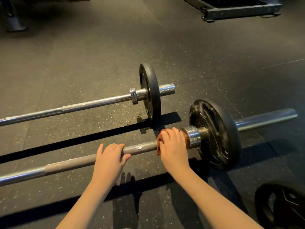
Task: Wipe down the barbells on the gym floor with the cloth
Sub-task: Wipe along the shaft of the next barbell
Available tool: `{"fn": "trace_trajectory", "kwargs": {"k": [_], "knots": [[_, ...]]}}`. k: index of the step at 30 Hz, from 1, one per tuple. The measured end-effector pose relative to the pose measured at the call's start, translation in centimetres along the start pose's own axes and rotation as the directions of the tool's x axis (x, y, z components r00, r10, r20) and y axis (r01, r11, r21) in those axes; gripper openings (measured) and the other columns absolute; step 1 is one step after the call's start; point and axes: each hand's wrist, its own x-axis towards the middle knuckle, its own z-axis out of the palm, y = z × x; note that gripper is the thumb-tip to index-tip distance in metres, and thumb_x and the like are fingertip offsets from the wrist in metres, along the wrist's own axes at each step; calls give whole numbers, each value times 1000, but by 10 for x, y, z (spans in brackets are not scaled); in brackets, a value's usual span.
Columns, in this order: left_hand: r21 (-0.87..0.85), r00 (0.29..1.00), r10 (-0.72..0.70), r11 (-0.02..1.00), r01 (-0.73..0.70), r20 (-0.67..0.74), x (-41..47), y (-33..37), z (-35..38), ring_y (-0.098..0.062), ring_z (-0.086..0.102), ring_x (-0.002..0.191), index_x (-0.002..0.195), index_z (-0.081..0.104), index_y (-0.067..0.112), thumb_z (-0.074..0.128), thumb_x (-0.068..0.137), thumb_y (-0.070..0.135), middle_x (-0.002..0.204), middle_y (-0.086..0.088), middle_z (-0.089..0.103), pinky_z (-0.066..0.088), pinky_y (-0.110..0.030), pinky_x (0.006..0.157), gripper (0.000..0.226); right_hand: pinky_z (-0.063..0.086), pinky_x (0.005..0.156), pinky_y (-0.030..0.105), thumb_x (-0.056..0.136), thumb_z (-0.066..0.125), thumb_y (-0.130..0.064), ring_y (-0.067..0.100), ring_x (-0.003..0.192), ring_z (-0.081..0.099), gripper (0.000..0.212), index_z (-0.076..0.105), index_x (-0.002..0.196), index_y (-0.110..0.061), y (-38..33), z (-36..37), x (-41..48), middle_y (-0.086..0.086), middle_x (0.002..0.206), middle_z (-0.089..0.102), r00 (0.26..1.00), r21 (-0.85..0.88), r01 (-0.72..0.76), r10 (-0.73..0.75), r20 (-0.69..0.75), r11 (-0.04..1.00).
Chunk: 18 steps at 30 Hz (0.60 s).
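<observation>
Fingers of the right hand (173, 146) curled around a brown cloth (158, 147) on the near barbell (66, 164), beside its collar (192, 136); the left hand (110, 156) clasped the same barbell directly.

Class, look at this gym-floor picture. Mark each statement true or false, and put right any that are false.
1. The right hand wraps a reddish-brown cloth round the near steel barbell, next to its silver collar. True.
2. The left hand rests on the far steel barbell. False: it holds the near barbell's shaft, and nothing touches the far one.
3. The near black round plate and the far black round plate both stand upright on their bars. True.
4. The cloth lies loose with no hand on it. False: the right hand holds it against the bar.
5. A third black plate lies flat at the lower right. True.
</observation>
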Motion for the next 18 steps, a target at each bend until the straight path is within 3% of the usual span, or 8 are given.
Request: {"fn": "trace_trajectory", "kwargs": {"k": [2,5,7,12,15,18], "knots": [[7,1000,4,1000,-4,-11,2,0,0,-16,55,112,119,61,22,55,92,44,104,8,63,16,-41,114,35,34,112,44,93,52,-28,24,124,47,26,58,118,-19,-26,13,-1,0,124,57,996,23,79,-79,29,997],[36,1000,17,999,-17,6,4,-2,-1,-15,57,110,111,61,25,54,91,47,101,9,64,14,-43,115,30,43,99,40,89,53,-29,22,107,53,26,58,112,-20,-26,10,5,-1,112,59,959,36,273,-275,66,961],[36,1000,20,999,-20,7,4,0,-2,-14,57,110,110,61,27,53,92,48,100,10,64,12,-45,115,29,40,100,41,90,44,-36,21,110,52,31,56,115,-24,-4,5,3,-6,113,59,965,-30,257,-256,57,966],[59,1000,16,998,-15,-9,1,3,-3,-13,55,111,111,60,29,52,93,48,101,11,62,11,-46,116,28,27,114,52,95,41,-35,30,134,39,41,51,133,-23,-4,17,-18,0,140,49,999,-60,-3,0,-48,998],[61,999,28,998,-27,-24,1,2,-3,-15,57,110,107,61,26,54,91,46,100,10,63,13,-49,115,27,29,112,50,93,36,-41,29,129,42,46,47,134,-25,-31,32,-17,1,137,50,992,-58,122,-124,-30,991],[88,999,35,995,-39,41,2,0,-9,-10,48,121,121,54,28,47,96,45,115,12,59,6,-44,117,31,45,90,45,92,39,-46,27,103,56,37,57,117,-25,-32,31,-1,2,112,61,978,-122,206,-209,-8,971]]}}
